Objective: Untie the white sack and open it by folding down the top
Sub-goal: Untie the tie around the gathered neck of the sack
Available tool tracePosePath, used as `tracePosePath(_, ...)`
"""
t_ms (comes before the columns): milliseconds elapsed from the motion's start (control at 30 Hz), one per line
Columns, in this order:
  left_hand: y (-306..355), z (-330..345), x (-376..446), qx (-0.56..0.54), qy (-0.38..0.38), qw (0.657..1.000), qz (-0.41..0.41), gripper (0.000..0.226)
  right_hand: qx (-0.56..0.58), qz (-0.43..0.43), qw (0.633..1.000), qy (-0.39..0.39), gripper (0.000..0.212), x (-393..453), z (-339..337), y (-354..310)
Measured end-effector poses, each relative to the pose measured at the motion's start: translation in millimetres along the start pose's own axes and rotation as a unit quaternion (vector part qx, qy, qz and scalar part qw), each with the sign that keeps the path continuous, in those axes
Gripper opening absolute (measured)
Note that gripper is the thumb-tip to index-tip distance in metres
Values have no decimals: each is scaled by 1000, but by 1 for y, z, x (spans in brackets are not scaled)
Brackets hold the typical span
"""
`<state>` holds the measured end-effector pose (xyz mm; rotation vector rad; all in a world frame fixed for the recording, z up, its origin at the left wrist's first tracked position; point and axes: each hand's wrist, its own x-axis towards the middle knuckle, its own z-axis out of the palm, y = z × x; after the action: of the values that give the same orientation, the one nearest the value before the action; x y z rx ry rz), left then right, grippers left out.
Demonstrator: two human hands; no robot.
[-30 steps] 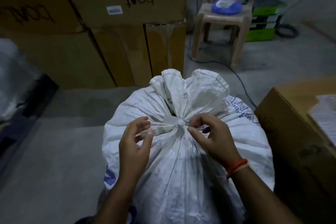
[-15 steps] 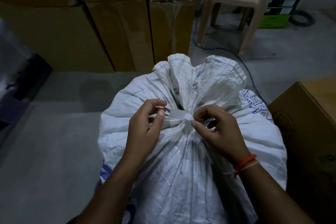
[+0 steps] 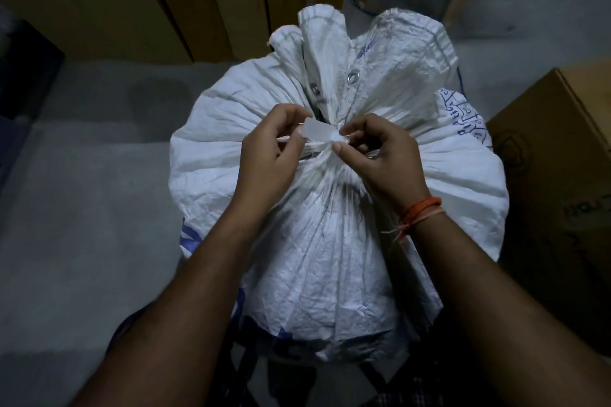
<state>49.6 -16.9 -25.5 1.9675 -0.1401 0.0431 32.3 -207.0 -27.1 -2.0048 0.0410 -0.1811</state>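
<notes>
While both hands pinch at the tie (image 3: 322, 135) cinching the sack (image 3: 330, 241) upright on the floor, the left hand (image 3: 267, 155) grips the flat loose end and the right hand (image 3: 380, 155) nips the knot; best to ease the knot loose, not tug. Blue print (image 3: 463, 116) beyond is unreadable.

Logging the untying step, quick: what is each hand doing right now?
Left hand: fingers curled, pinching the loose end of the tie on the white sack.
Right hand: fingers curled, pinching the knot.
</notes>
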Motion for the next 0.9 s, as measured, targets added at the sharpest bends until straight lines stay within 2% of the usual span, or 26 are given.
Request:
tracePosePath(333, 1, 4, 6, 19, -22, 1000, 5, 20, 24, 16, 999, -31, 11, 9, -5, 10)
tracePosePath(533, -5, 6, 9, 128, -51, 989, 61, 25, 34, -19, 996, -80, 10, 13, -20, 17)
tracePosePath(900, -11, 7, 14, 127, -61, 987, 74, 20, 14, -42, 992, -115, 16, 12, -24, 34)
